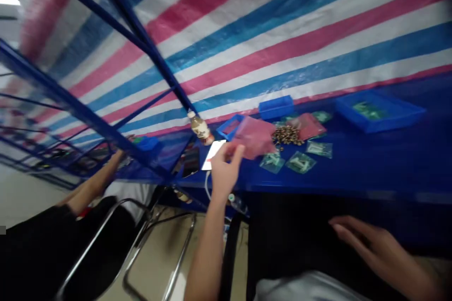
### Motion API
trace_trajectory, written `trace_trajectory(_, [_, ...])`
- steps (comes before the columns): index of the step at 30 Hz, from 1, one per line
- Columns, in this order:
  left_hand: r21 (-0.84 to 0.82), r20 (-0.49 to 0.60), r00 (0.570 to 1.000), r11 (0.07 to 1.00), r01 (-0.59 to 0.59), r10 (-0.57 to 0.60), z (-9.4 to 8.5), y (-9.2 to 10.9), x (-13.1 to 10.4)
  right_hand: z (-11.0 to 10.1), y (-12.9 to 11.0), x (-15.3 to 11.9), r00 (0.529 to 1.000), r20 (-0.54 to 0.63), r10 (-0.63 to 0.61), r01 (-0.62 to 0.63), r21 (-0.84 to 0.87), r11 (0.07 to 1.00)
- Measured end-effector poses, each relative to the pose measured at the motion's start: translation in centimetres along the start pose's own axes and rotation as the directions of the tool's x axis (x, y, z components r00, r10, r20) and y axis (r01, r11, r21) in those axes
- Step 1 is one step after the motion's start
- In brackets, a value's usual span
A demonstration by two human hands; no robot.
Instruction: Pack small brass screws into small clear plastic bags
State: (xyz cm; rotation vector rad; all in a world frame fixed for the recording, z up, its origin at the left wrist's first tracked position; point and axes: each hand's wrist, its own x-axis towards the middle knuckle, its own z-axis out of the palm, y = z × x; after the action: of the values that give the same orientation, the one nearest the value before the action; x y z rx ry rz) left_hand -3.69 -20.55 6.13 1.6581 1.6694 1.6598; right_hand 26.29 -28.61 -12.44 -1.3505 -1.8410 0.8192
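Observation:
My left hand (226,169) reaches over the front of the blue table. Its thumb and fingers pinch the left edge of a pink plastic bag (256,136), which is a little blurred. Just beneath that hand lies a phone with a bright screen (215,153), with a white cable at its lower end. My right hand (374,244) hovers above my lap, fingers stretched out, holding nothing. Beside the pink bag is a pile of small brass-coloured pieces (287,135). Around the pile lie several small clear bags (301,162) with pale parts inside, and another pink bag (310,127).
At the back stand small blue trays (276,107); a larger blue tray (379,110) with greenish bags sits right. A drink bottle (200,128) and a dark phone (191,162) are left, near a blue metal post (165,73). Further left, another person's arm (95,188) reaches out.

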Motion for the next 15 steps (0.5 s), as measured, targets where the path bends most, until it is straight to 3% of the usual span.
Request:
trace_trajectory(2, [-0.056, -0.130, 0.991, 0.998, 0.022, -0.030, 0.5, -1.1, 3.2, -0.7, 0.8, 1.0, 0.993, 0.115, 0.037, -0.035, -0.017, 0.999])
trace_trajectory(4, [-0.198, -0.147, 0.982, 0.977, 0.085, -0.115, 1.4, -2.2, 4.7, -1.0, 1.1, 1.9, 0.986, 0.156, 0.064, -0.059, -0.039, 0.998])
trace_trajectory(7, [-0.344, -0.034, 0.975, 0.919, 0.193, -0.217, 3.4, -3.8, 5.5, -0.8, 1.1, 2.2, 0.983, 0.169, 0.077, -0.067, -0.061, 0.996])
trace_trajectory(11, [-0.384, 0.109, 0.938, 0.857, 0.344, -0.328, 6.9, -5.8, 6.8, 0.0, 0.8, 2.1, 0.981, 0.159, 0.112, -0.101, -0.080, 0.992])
trace_trajectory(13, [-0.357, 0.180, 0.911, 0.839, 0.411, -0.370, 7.9, -6.2, 7.3, 0.4, 0.9, 2.2, 0.982, 0.144, 0.121, -0.107, -0.102, 0.989])
trace_trajectory(15, [-0.219, 0.152, 0.924, 0.900, 0.377, -0.350, 7.7, -6.0, 7.1, 0.6, 1.5, 2.1, 0.986, 0.133, 0.101, -0.082, -0.140, 0.987])
